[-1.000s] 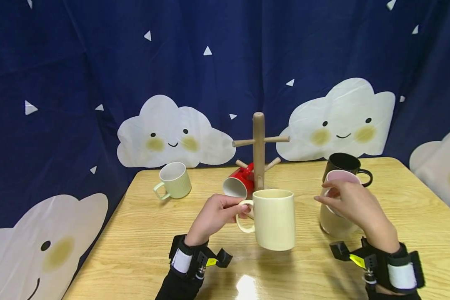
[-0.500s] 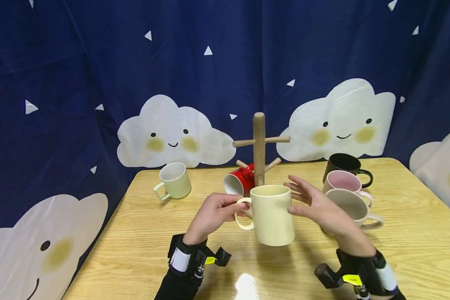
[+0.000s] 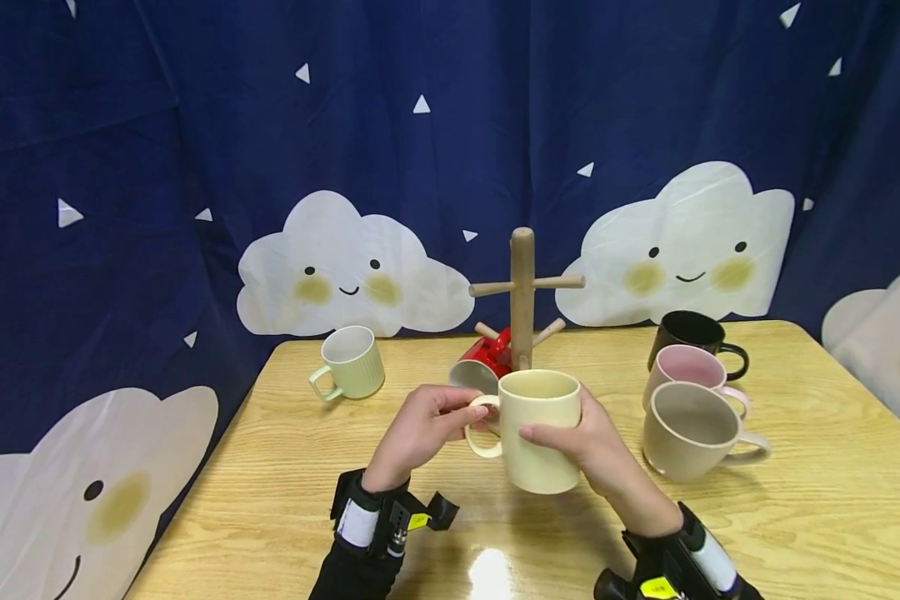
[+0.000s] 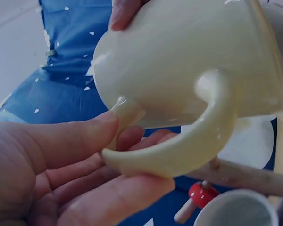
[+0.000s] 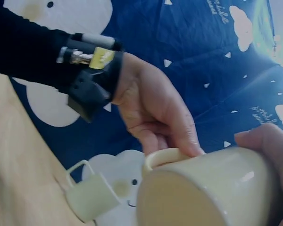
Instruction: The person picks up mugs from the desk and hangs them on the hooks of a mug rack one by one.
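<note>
A pale yellow mug (image 3: 538, 417) is held upright above the wooden table, in front of the mug tree. My left hand (image 3: 423, 433) pinches its handle (image 4: 179, 150) between thumb and fingers. Around the far side of the mug's body wraps my right hand (image 3: 596, 437), thumb lying across the front; its other fingers are mostly hidden behind the mug. Just behind, a red mug (image 3: 487, 362) hangs tilted on a low peg of the wooden mug tree (image 3: 522, 300), its white inside facing out. The two upper pegs hold nothing.
A light green ribbed mug (image 3: 354, 364) stands at the table's back left. Along the right side stand a black mug (image 3: 692, 329), a pink mug (image 3: 686, 367) and a beige mug (image 3: 686, 437), handles to the right. A blue cloud-patterned curtain (image 3: 390, 150) hangs behind the table (image 3: 270, 500).
My right hand has moved left from over the pink and beige mugs and now grips the yellow mug's body. My left hand keeps the handle, with the mug shifted slightly left.
</note>
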